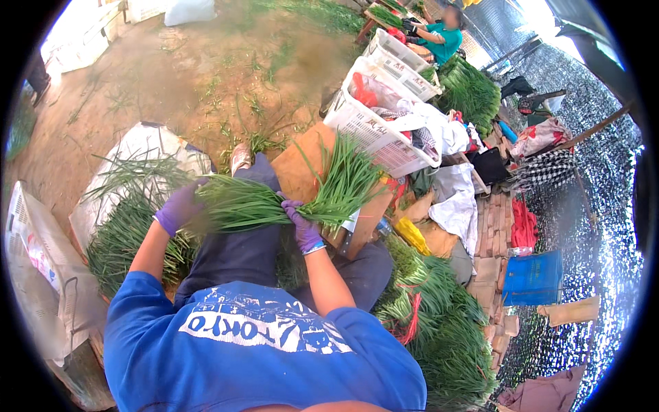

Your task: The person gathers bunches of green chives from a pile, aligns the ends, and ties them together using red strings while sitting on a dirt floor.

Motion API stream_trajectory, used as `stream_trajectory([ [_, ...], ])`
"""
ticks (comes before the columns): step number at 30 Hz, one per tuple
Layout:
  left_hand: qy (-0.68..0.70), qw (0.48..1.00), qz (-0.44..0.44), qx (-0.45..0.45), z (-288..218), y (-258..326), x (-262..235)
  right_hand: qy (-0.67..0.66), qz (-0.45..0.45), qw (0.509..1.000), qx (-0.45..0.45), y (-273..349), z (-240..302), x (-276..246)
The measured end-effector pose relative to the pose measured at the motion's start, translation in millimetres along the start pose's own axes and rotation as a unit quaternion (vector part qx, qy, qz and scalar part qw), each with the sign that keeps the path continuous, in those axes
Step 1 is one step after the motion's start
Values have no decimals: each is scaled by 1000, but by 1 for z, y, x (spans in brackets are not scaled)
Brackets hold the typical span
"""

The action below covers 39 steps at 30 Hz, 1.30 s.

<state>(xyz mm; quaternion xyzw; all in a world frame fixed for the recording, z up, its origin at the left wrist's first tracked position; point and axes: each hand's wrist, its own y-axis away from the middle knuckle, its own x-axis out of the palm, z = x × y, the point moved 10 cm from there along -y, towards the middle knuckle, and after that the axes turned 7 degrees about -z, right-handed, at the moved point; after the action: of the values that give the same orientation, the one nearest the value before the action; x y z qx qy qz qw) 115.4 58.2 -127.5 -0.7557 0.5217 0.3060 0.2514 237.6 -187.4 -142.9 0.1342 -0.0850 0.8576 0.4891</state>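
Observation:
Both my hands wear purple gloves and hold one long bunch of green chives (274,199) across my lap. My left hand (177,207) grips the bunch near its left end. At the bunch's middle my right hand (302,225) is clenched around it, and the leaf tips fan out to the upper right over a brown cardboard sheet (298,165). I sit with dark trousers and a blue printed shirt.
A heap of loose chives (123,233) lies on white sacking at my left. More bundles tied with red bands (432,309) lie at my right. White plastic crates (374,130) stand ahead. Another person in a teal shirt (439,34) works at the far top. A blue container (534,276) stands right.

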Motion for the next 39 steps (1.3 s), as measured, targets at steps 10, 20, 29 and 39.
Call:
stream_trajectory([
  [10,-15,996,-28,88,-3,26,-3,-71,-36,996,49,2,-32,-7],
  [20,-95,978,-174,-64,33,26,-73,-110,-132,980,97,13,-62,-39],
  [29,299,821,-485,24,15,-1,-213,-228,-139,952,151,23,-45,-12],
  [39,163,986,33,30,96,10,37,-201,-153,960,117,22,-53,-32],
])
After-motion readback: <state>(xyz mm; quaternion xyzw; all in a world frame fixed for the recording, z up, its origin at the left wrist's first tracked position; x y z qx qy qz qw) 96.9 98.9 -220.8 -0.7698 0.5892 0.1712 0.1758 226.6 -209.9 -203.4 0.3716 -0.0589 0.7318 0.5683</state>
